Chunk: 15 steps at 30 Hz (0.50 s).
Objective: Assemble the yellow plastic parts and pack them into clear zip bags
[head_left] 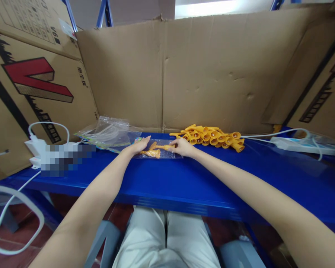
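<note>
A clear plastic bag (169, 153) lies flat on the blue table in front of me, with a few orange-yellow, horn-shaped plastic pieces (154, 153) in or on it. My left hand (137, 146) rests on the bag's left end, fingers stretched out. At the right end, the bent fingers of my right hand (182, 147) pinch the narrow end of one orange-yellow horn piece (166, 147). Whether that piece is fully inside the bag I cannot tell. Just beyond my right hand is a stacked pile of the same horn pieces (212, 137), flared ends mostly facing me.
More clear bags (107, 132) lie behind my left hand. A white power strip (304, 144) with cables is at the right, and white plugs (37, 150) at the left. Cardboard (212, 74) walls the table's back; printed boxes (41, 85) stand at the sides.
</note>
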{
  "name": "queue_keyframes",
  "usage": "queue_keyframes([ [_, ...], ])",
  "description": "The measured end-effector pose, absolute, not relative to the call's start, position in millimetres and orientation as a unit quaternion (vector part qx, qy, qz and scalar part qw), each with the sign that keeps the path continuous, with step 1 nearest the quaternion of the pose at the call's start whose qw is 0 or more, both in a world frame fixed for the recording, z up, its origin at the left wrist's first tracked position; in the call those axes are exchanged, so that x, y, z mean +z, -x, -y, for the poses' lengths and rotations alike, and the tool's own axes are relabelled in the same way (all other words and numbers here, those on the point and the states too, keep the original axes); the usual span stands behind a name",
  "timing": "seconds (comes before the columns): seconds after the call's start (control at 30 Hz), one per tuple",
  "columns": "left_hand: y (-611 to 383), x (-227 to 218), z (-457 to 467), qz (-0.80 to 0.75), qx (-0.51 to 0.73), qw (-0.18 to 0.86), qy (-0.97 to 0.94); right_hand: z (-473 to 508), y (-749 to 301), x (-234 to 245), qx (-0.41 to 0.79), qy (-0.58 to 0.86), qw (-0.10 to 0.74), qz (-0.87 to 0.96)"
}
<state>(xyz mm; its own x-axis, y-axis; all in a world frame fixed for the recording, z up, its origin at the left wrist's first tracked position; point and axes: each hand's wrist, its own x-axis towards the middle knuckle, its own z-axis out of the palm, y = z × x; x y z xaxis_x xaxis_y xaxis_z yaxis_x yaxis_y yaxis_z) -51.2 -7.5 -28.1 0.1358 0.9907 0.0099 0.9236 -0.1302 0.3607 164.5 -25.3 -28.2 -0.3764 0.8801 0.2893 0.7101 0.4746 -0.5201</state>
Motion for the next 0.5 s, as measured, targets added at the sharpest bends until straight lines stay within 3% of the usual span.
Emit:
queue_keyframes([
  [0.5, 56, -33, -5, -0.647, 0.198, 0.135, -0.723, -10, -129, -44, 0.180, 0.495, 0.342, 0.778],
])
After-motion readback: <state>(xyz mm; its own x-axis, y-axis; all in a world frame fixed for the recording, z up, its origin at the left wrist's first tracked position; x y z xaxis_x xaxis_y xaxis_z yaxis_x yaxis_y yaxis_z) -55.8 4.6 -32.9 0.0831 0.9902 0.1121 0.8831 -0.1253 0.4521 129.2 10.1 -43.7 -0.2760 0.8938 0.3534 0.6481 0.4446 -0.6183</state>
